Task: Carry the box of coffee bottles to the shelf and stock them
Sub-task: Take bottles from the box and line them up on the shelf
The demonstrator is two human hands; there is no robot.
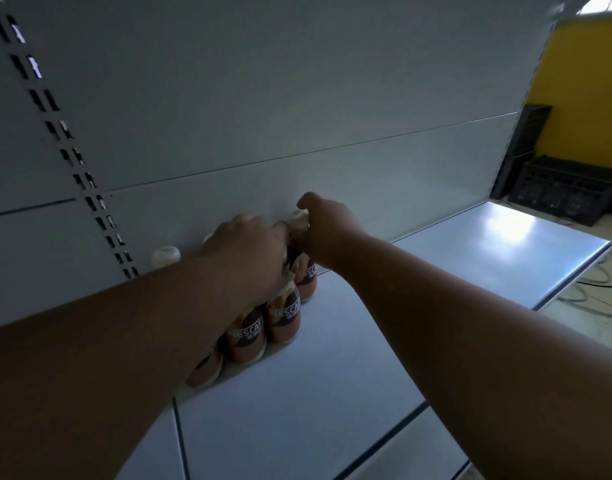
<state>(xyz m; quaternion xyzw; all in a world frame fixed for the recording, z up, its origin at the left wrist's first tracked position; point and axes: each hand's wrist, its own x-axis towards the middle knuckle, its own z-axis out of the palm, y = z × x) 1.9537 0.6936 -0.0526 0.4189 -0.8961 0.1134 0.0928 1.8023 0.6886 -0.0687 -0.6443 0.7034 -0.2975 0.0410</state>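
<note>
Several brown Nescafé coffee bottles (284, 318) with cream caps stand in a row on the white shelf (332, 393), running from the back panel toward the front. My right hand (327, 230) grips the neck of the rearmost bottle (306, 271), just under its cream cap, close to the back panel. My left hand (252, 247) rests over the tops of the bottles in front of it, fingers curled down around one; my forearm hides the bottles at the left. Another cream cap (165, 256) shows further left. No box is in view.
The grey back panel (297, 98) has a slotted upright (79, 168) at the left. The shelf runs on to the right, glossy and bare (488, 244). Black plastic crates (567, 192) sit on the floor by a yellow wall (585, 91). Cables (592, 282) lie on the floor.
</note>
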